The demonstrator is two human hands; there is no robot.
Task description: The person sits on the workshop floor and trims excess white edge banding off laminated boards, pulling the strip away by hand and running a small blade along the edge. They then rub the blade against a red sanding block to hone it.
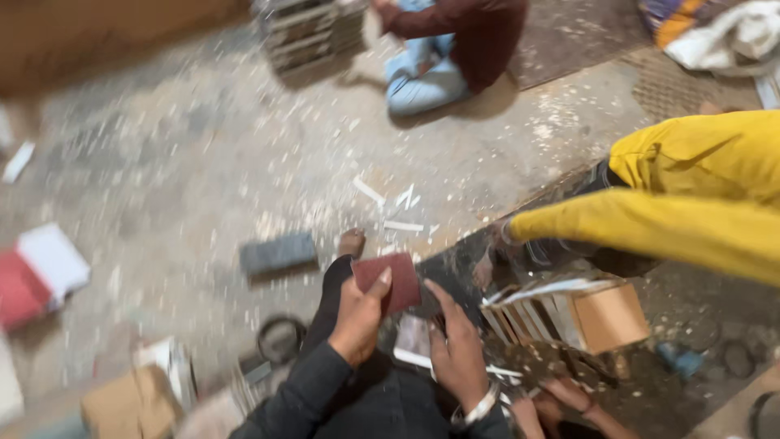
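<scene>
Two own hands, both in dark sleeves. Left hand (pixel 357 313): fingers and thumb clamped on one dark red square sheet (pixel 392 280), which looks like abrasive paper, held at frame centre above the knee. Right hand (pixel 457 349), a metal bangle at its wrist: fingers together and stretched towards the sheet's lower right edge; whether they touch it I cannot tell, the picture being blurred.

Other people: three. One in a maroon top and pale blue trousers (pixel 447 49) at 12 o'clock; one yellow sleeve (pixel 666 223) reaching in from 3 o'clock; one further hand (pixel 569 398) at 5 o'clock.

Packages: one open brown cardboard box (pixel 609 317) at 4 o'clock, pale slats stacked upright just beside it; one red and white package (pixel 36 276) at 9 o'clock; one brown carton (pixel 130 406) at 7 o'clock.

One dark rectangular block (pixel 278 254) lies on the dusty floor (pixel 179 162) at 10 o'clock from the sheet. White chips scattered, too many to count.
</scene>
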